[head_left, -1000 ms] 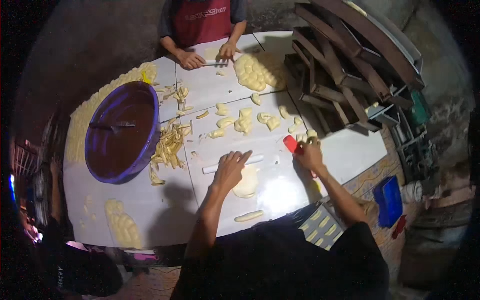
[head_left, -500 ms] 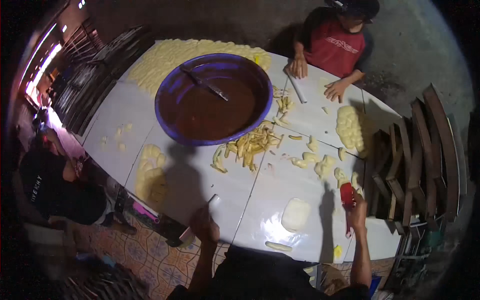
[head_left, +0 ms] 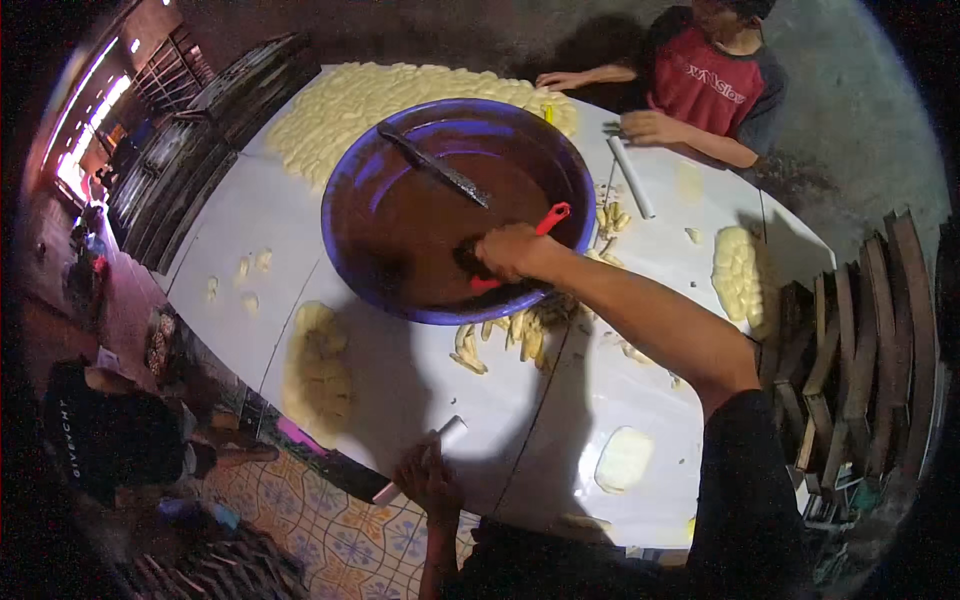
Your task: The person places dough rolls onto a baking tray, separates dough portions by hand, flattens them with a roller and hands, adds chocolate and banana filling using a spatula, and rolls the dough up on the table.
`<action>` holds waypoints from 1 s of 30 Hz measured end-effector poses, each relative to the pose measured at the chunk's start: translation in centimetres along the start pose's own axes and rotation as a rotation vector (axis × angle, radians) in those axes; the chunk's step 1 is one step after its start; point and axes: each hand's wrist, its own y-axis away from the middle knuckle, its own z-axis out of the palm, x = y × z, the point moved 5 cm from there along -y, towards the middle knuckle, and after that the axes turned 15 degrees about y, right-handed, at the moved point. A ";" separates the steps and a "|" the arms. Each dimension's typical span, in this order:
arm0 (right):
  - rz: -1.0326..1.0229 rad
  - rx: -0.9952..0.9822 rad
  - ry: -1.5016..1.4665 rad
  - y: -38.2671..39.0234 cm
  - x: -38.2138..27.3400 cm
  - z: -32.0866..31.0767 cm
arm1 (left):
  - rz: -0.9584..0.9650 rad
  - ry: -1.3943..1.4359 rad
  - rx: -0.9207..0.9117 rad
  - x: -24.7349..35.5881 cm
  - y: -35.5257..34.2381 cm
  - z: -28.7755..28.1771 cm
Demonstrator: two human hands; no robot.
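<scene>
My right hand [head_left: 510,252] reaches into a large blue-purple basin [head_left: 336,255], low over the brown filling [head_left: 425,225]. Its fingers are closed around a red tool [head_left: 553,217] that shows on both sides of the fist; its working end is hard to make out. At the table's near edge my left hand [head_left: 430,480] grips a pale rolling pin [head_left: 452,432]. A flattened piece of dough [head_left: 624,459] lies on the white table between my arms. A dark, long-handled utensil [head_left: 440,168] rests in the basin.
Dough pieces [head_left: 430,80] cover the table's far left; more dough [head_left: 318,375] lies near left and at right [head_left: 738,272]. Peeled banana slices [head_left: 528,335] sit beside the basin. Opposite, a person in red [head_left: 700,80] has a pale rolling pin [head_left: 632,178] nearby. Trays [head_left: 860,350] stand at right.
My right hand has moved from the table's near right into the basin, carrying the red tool. My left hand keeps the rolling pin. The person opposite has moved both hands away from the table's middle.
</scene>
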 end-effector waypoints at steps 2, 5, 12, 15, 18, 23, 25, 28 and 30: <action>-0.171 -0.128 -0.076 -2.1 -2.4 0.5 | -0.074 -0.113 -0.022 -2.5 1.5 -0.2; -0.150 0.019 0.061 -2.2 -2.5 -1.1 | -0.137 -0.257 -0.112 -3.3 1.9 0.0; -0.287 -0.322 -0.415 0.1 -1.3 -4.3 | -0.089 -0.228 -0.052 -2.7 2.0 0.0; -0.242 -0.368 -0.609 2.1 0.4 -6.0 | -0.087 -0.124 -0.013 -1.2 0.3 -0.4; -0.129 -0.194 -0.222 -0.8 1.4 -4.4 | -0.074 -0.146 0.026 -1.1 0.5 -0.3; -0.034 -0.087 -0.045 -4.2 -2.8 0.8 | -0.047 -0.100 0.045 -2.0 0.6 -0.9; -0.216 0.012 -0.145 -5.3 -0.8 5.1 | -0.020 -0.145 0.007 -0.6 -0.5 0.2; -0.337 -0.104 0.011 -5.1 -3.3 0.4 | -0.120 -0.218 -0.005 -1.1 0.0 -1.0; -0.310 -0.298 -0.121 -5.0 -3.8 0.7 | -0.106 -0.184 0.004 -1.3 0.6 -1.3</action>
